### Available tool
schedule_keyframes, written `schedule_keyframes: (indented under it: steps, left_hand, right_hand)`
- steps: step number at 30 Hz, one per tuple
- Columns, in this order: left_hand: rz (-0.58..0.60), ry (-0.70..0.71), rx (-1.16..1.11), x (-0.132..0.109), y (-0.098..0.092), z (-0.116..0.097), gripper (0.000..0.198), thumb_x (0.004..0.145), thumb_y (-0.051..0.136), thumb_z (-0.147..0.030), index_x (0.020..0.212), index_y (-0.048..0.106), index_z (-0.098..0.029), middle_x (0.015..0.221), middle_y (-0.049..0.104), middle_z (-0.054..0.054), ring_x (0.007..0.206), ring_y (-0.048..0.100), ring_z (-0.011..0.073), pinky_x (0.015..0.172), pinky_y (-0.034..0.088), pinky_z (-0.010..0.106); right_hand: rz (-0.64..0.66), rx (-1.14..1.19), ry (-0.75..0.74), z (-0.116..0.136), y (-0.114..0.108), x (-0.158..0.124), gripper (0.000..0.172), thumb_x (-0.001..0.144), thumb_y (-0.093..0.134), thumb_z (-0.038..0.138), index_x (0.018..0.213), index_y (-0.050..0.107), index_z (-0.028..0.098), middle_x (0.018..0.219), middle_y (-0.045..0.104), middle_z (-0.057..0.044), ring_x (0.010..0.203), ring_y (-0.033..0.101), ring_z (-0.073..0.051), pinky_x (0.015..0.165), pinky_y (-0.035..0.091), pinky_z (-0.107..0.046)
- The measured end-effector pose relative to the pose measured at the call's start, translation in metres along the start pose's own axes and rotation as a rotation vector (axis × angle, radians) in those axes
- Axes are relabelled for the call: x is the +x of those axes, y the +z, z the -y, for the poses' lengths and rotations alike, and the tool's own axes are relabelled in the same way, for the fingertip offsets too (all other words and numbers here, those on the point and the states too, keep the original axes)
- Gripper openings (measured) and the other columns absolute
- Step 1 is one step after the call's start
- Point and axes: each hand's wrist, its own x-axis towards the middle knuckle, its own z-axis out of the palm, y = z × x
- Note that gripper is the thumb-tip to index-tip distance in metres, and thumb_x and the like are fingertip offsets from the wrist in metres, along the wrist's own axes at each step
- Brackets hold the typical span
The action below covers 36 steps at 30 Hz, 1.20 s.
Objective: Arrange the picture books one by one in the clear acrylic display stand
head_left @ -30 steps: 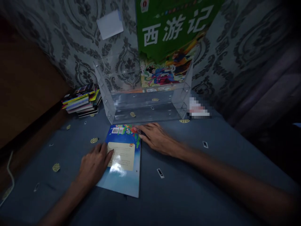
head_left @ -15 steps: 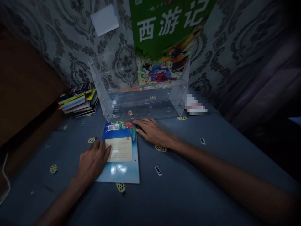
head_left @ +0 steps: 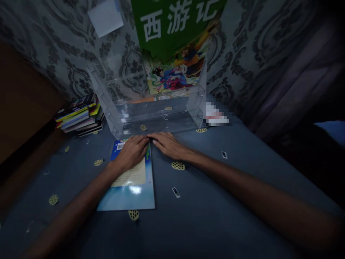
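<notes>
A blue book (head_left: 129, 199) with a cream text panel and a barcode lies on the patterned cloth in front of me. My left hand (head_left: 133, 153) rests across its upper part, fingers stretched toward the top right corner, covering much of the panel and the picture at the top. My right hand (head_left: 168, 146) is on the cloth just right of that corner, palm down, fingers extended and thumb apart. The fingertips of both hands meet at the corner, and whether they pinch its edge is hidden. Behind them stands a clear acrylic rack (head_left: 159, 120).
On the rack leans a green picture book (head_left: 175, 54). A stack of books (head_left: 78, 115) sits at the back left. A blurred white and red item (head_left: 215, 115) lies right of the rack. White paper (head_left: 105, 18) shows against the wall, and a curtain (head_left: 293, 82) hangs at right.
My left hand has slid from the book's left edge up and right to its top right corner. My right hand stays by that corner. The view has shifted slightly.
</notes>
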Motion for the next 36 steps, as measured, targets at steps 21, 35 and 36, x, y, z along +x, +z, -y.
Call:
schedule_keyframes:
  steps: [21, 35, 36]
  left_hand:
    - [-0.085, 0.155, -0.220, -0.064, -0.016, -0.043, 0.035, 0.098, 0.047, -0.016, 0.132, 0.057, -0.012, 0.131, 0.062, 0.016, 0.125, 0.058, 0.0258, 0.104, 0.051, 0.046]
    - [0.024, 0.157, -0.376, -0.113, -0.031, -0.067, 0.047, 0.095, 0.059, -0.027, 0.141, 0.049, -0.021, 0.133, 0.062, 0.012, 0.129, 0.055, 0.0269, 0.109, 0.045, 0.052]
    - [0.019, 0.155, -0.373, -0.113, -0.030, -0.067, 0.047, 0.095, 0.060, -0.030, 0.140, 0.050, -0.021, 0.132, 0.063, 0.013, 0.128, 0.056, 0.0277, 0.108, 0.045, 0.052]
  right_hand:
    - [-0.046, -0.041, -0.055, -0.004, 0.006, 0.002, 0.041, 0.100, 0.037, 0.024, 0.138, 0.052, 0.020, 0.131, 0.063, -0.011, 0.121, 0.053, -0.028, 0.103, 0.035, -0.049]
    - [-0.011, -0.065, -0.070, -0.003, 0.006, 0.003, 0.042, 0.098, 0.037, 0.025, 0.135, 0.056, 0.018, 0.132, 0.063, -0.011, 0.122, 0.052, -0.030, 0.102, 0.035, -0.049]
    - [-0.012, -0.070, -0.068, -0.002, 0.006, 0.003, 0.042, 0.098, 0.037, 0.025, 0.134, 0.056, 0.017, 0.132, 0.063, -0.012, 0.122, 0.052, -0.031, 0.102, 0.035, -0.049]
